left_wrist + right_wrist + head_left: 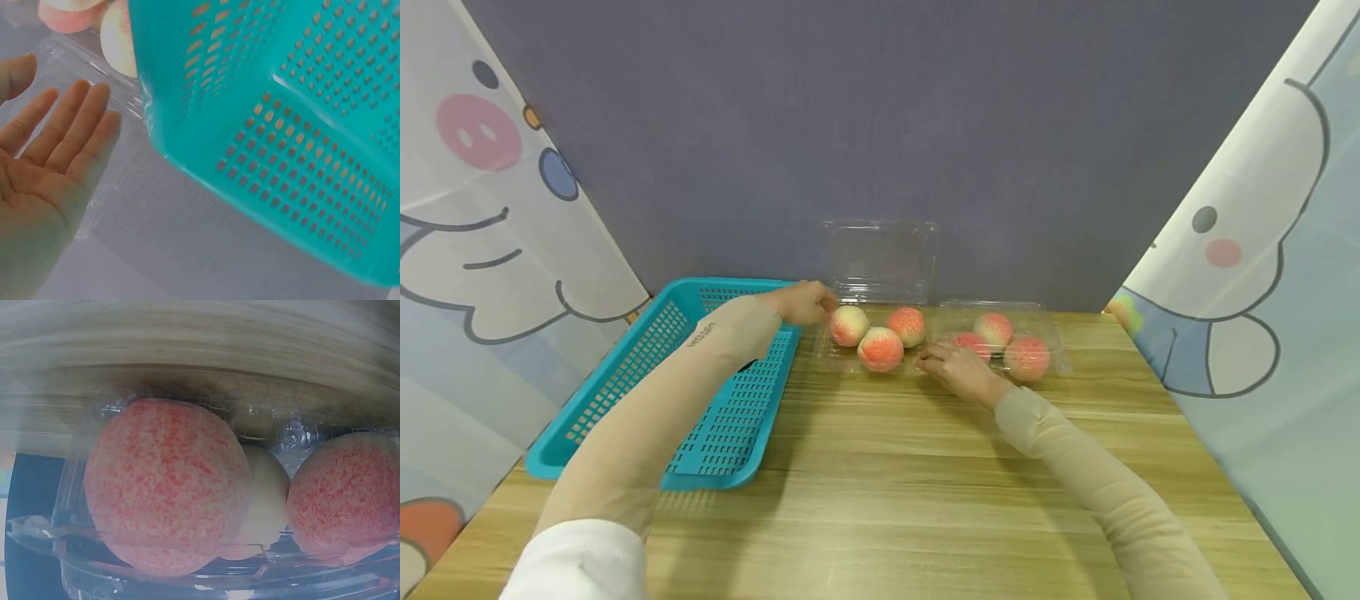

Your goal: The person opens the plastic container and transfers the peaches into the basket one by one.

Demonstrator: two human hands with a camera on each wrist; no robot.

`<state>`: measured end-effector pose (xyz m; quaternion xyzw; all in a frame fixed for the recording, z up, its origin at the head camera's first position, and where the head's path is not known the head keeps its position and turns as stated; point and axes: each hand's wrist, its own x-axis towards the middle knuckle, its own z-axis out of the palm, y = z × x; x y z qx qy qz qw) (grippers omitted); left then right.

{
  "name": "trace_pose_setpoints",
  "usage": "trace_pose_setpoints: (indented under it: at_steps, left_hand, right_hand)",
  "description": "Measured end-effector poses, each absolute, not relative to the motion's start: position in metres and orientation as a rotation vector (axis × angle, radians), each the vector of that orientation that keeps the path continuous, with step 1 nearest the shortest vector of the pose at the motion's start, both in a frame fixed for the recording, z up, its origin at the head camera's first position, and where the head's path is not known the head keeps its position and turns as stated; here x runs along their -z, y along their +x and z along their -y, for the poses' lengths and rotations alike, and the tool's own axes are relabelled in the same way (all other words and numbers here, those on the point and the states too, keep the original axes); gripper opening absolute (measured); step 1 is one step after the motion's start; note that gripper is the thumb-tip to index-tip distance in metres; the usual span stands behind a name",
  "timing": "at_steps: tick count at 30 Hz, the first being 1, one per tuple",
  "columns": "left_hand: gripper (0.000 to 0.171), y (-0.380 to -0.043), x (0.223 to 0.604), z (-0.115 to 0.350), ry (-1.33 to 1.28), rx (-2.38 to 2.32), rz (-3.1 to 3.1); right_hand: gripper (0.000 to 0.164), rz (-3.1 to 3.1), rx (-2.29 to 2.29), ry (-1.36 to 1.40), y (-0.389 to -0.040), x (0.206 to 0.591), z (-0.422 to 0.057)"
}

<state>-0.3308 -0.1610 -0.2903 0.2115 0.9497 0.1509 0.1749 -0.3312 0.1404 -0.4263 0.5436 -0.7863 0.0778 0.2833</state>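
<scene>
A clear plastic clamshell box (838, 360) stands at the back of the table with three peaches, among them a front peach (881, 349). Its lid (880, 262) is raised. My left hand (805, 302) is at the box's back left, beside the left peach (849, 326); in the left wrist view its fingers are spread and nearly straight. My right hand (958, 371) has bent fingers right at the box's front right corner; I cannot tell whether they pinch it. Behind that hand, a second clear box (1051, 333) with its lid down holds three peaches, including a speckled one (165, 484).
A turquoise perforated basket (767, 433) stands on the left of the wooden table (880, 500), partly under my left forearm. A dark object inside it is mostly hidden. A grey wall (880, 125) rises behind the boxes, with cartoon-print panels (1247, 350) on both sides.
</scene>
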Motion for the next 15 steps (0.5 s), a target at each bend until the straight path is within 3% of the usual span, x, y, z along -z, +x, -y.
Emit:
trace_pose_setpoints:
  at_steps: [4, 15]
  left_hand:
    - [0.047, -0.345, 0.289, 0.145, 0.675, -0.188, -2.734]
    - [0.070, -0.380, 0.324, 0.099, 0.872, 0.617, -2.625]
  right_hand:
    - [0.018, 2.117, -0.208, 1.453, -0.331, 0.426, -0.143]
    - [0.017, 2.091, -0.202, 1.448, -0.331, 0.426, -0.141]
